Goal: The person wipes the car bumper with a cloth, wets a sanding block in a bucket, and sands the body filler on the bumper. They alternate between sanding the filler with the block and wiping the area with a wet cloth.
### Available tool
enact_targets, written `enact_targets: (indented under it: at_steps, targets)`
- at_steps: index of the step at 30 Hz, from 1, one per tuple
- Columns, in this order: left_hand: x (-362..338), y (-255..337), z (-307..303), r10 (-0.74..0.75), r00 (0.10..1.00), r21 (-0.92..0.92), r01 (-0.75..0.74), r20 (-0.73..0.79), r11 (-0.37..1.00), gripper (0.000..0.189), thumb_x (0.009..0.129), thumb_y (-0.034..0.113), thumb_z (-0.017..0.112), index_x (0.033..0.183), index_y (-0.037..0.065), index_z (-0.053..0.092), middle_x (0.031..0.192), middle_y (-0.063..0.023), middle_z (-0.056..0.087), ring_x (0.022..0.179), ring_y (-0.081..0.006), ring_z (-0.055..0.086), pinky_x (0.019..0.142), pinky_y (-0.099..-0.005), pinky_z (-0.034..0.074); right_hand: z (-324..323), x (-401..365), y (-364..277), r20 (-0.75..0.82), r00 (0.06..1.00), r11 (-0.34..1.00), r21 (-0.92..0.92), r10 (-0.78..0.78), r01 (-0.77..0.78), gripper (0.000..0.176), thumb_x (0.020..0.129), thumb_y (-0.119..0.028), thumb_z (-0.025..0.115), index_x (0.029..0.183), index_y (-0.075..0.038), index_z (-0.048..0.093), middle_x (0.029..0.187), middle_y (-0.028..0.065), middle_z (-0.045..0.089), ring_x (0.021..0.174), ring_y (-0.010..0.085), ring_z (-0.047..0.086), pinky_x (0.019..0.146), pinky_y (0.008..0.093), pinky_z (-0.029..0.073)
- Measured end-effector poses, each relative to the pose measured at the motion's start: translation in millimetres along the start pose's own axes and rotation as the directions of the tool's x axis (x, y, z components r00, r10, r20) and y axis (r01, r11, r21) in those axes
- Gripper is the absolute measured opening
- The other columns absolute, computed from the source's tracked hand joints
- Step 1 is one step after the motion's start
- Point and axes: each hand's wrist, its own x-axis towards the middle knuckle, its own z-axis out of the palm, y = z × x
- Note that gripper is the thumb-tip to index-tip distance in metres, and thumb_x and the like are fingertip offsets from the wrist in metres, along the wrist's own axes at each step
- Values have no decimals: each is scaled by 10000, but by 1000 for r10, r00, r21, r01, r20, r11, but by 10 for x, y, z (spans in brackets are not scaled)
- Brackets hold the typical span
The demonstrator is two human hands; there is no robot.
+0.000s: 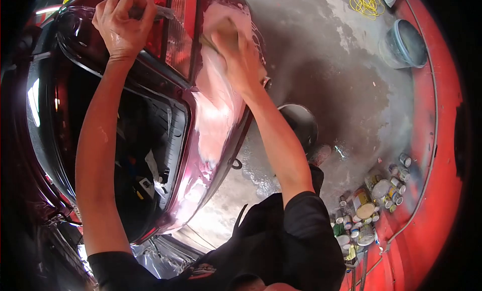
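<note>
On the pinkish panel (212, 103), a pad (221, 34) sits under right fingers (243, 46).

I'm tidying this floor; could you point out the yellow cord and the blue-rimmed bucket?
Yellow cord (365, 3): head view, middle of the tangle.
Blue-rimmed bucket (390, 49): head view, outer side wall.

On my feed, the grey concrete floor (346, 80), darkened by wet patches, spreads out to the right of my right hand (236, 52). Ahead and right of that hand I see a coiled yellow cord (365, 2); directly right, a blue-rimmed bucket (396, 45); behind it, just beside my forearm, a dark round container (299, 121); farther back and right, clustered cans (364, 205).
</note>
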Motion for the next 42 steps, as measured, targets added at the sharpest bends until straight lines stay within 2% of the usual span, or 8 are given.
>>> enact_targets:
  at_steps: [5,12,19,25,29,32,39,42]
  targets:
    - [-12,36,-3,-14,1000,3,14,-23,1000,158,783,255,859,796,206,710,906,63,681,966,-237,634,869,-431,462,-202,-1056,-97,31,1000,1000,-9,-8,8,667,905,-127,697,1515,-356,555,1468,300,474,1195,466,558,951,562,469]
    - [-16,19,23,-28,999,13,28,-17,1000,160,790,268,855,804,212,706,905,67,666,1000,-238,622,898,-437,443,15,244,-187,8,991,980,-153,133,-131,645,909,-131,693,1504,-333,547,1422,292,481,1163,450,549,921,570,476]
    - [-19,15,-9,2,1000,-30,-2,-15,1000,161,792,266,852,800,209,702,908,61,668,994,-240,621,893,-440,443,-71,-777,-292,46,998,977,-208,51,-41,653,928,-141,654,1533,-350,523,1515,316,442,1228,480,551,956,583,474]
    - [-19,27,10,-24,1000,19,24,-6,1000,160,789,264,847,790,206,698,924,63,672,1002,-244,626,894,-438,448,30,507,-102,6,988,982,-109,156,-154,637,932,-128,656,1515,-350,525,1406,279,482,1221,483,546,951,614,481]
    - [2,53,-10,-35,999,16,35,-7,999,161,785,269,847,793,205,699,932,54,674,1006,-249,626,899,-438,449,113,-371,-180,6,1000,995,-97,25,-24,702,929,-100,613,1550,-403,487,1452,295,459,1242,499,532,987,639,466]
    - [-14,55,-26,-36,999,24,36,-7,999,162,782,272,849,799,204,702,934,51,674,1011,-252,626,900,-440,449,-44,-609,-235,111,994,958,-287,4,28,730,932,-100,586,1568,-437,459,1470,304,448,1257,513,521,1006,653,454]
    - [-23,58,20,-33,999,17,33,-18,999,165,782,278,851,801,203,705,934,51,673,1018,-254,623,904,-444,445,-38,462,-101,59,983,982,-91,172,-166,683,916,-139,695,1529,-387,521,1487,290,442,1238,507,535,1006,604,463]
    - [-15,64,15,-43,999,23,44,-23,999,165,781,278,854,803,204,708,936,54,675,1006,-253,622,893,-439,447,24,-284,-233,28,998,983,-180,55,-49,640,946,-171,631,1533,-395,512,1450,307,486,1195,488,571,965,611,475]
